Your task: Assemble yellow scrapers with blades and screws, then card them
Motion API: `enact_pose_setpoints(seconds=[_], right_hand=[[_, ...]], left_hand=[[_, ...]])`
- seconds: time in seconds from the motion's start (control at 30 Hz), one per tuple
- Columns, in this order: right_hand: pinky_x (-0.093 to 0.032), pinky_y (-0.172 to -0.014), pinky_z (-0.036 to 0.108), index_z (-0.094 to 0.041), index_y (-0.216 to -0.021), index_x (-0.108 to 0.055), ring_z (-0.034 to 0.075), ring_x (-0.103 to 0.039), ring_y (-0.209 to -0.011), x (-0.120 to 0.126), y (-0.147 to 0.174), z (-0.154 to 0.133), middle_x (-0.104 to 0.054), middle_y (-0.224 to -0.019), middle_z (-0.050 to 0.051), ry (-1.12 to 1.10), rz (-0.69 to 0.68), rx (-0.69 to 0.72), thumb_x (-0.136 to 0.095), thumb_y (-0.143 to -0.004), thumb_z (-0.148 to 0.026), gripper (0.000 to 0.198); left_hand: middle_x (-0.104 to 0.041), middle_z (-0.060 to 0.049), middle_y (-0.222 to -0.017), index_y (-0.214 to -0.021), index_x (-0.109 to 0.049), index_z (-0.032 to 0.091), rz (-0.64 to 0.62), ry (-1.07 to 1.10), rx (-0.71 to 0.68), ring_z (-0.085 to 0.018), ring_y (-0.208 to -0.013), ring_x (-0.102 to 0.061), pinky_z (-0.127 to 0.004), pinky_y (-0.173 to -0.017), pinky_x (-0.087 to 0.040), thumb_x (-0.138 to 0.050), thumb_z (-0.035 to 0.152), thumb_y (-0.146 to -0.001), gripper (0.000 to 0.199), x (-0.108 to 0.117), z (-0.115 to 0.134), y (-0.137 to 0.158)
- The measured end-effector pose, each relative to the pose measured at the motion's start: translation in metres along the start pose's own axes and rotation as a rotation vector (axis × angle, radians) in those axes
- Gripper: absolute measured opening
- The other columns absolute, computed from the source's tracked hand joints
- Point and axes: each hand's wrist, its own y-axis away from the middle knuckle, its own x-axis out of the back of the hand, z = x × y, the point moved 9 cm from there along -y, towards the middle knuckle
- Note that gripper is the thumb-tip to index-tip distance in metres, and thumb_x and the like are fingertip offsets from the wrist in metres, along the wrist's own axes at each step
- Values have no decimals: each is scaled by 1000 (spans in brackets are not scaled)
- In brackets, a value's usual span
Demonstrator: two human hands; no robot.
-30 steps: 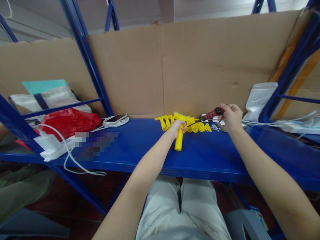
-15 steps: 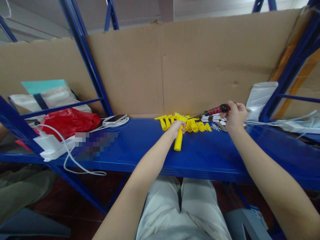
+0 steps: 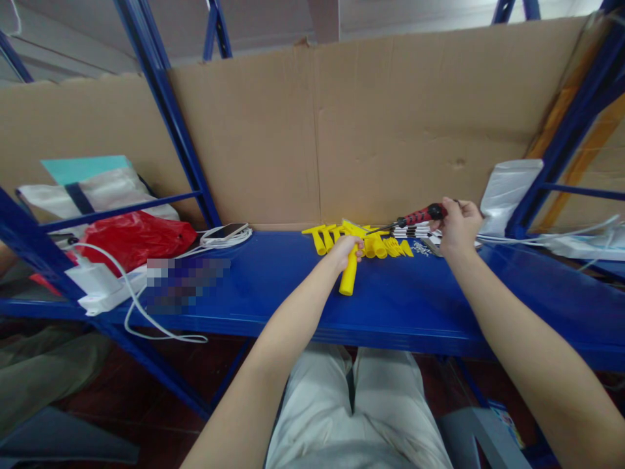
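Note:
My left hand is closed around the handle of a yellow plastic scraper, its wide head tilted up and away from me. My right hand grips the rear end of a red and black screwdriver. The shaft runs left, and its tip meets the scraper's head; the exact contact point is too small to make out. Behind my left hand lie several more yellow scraper handles in a row. Small flat yellow pieces and a scatter of little screws sit to their right.
White strips with black marks lie behind the screwdriver. At the left are a phone on a coiled white cable, a red plastic bag and a white charger. A cardboard sheet walls the back of the blue table.
Almost nothing differs. The screwdriver and my right hand have shifted very slightly, with the tip still at the scraper's head.

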Motion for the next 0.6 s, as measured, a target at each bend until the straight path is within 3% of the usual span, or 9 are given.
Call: enact_pose_setpoints(seconds=[0.27, 0.43, 0.6], right_hand=[[-36, -42, 24, -23, -76, -50, 7, -43, -42, -14, 10, -13, -52, -66, -5, 170, -205, 146, -63, -73, -27, 14], [-35, -41, 23, -22, -81, -54, 7, -41, -41, -13, 9, -6, -49, -62, -6, 172, -195, 85, -66, -73, -28, 15], [-35, -37, 22, -21, -79, -57, 7, -41, -37, -15, 0, 6, -48, -52, -7, 67, -264, -20, -68, -74, -40, 22]], left_hand=[[-40, 4, -46, -58, -40, 17, 43, -31, 15, -4, -33, -31, -18, -36, -25, -43, 2, -68, 18, 5, -2, 0], [-40, 5, -47, -60, -41, 17, 92, -54, 42, -4, -34, -30, -18, -37, -26, -45, 3, -69, 17, 10, -4, -1], [-39, 5, -47, -60, -41, 17, 88, -57, 76, -5, -34, -30, -18, -36, -26, -45, 3, -68, 17, 9, -6, -1]])
